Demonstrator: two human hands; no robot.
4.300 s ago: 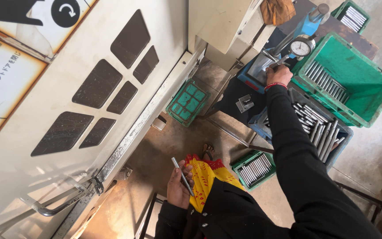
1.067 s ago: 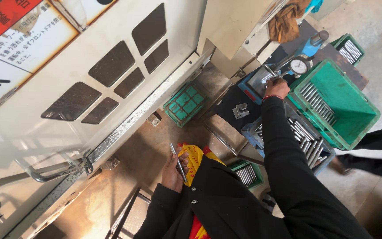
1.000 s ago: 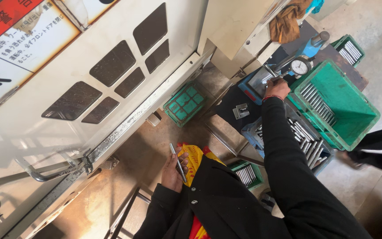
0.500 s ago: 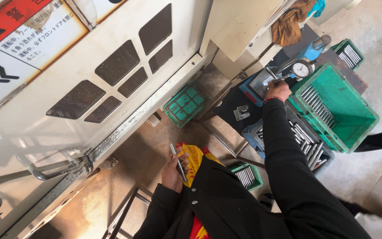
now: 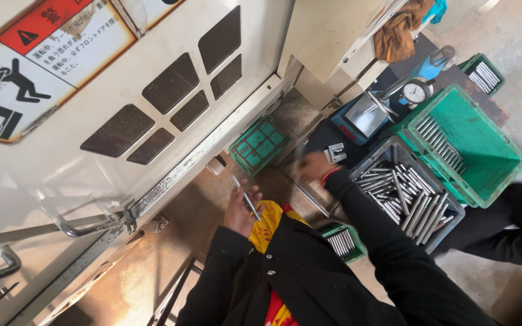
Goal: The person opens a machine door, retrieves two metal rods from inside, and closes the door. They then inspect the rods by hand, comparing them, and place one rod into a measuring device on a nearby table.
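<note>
Machine panel (image 5: 152, 78) with dark vent slots and a warning placard filled the left; a grab handle (image 5: 86, 228) sat low on it. Left hand (image 5: 241, 208) was raised near the chest, fingers wrapped round a thin metal rod (image 5: 246, 197), probably held close so it could be looked over. The rod's long axis ran diagonally, upper end pointing up-left toward the machine, lower end down-right into the palm. A small green tray (image 5: 260, 145) lay on the ledge just above that hand. Right hand (image 5: 313, 165) was blurred, out over the dark bench near a small white bracket (image 5: 336, 152); could not tell whether it was clenched or released, nothing visibly in it. Right of it, a grey crate (image 5: 403, 196) held many loose rods lying crosswise, within easy reach. A dial gauge (image 5: 416, 93) stood behind. A green crate (image 5: 466, 145) held rods lined up parallel along one side. A smaller green tray (image 5: 342, 241) of rods sat below the forearm.
</note>
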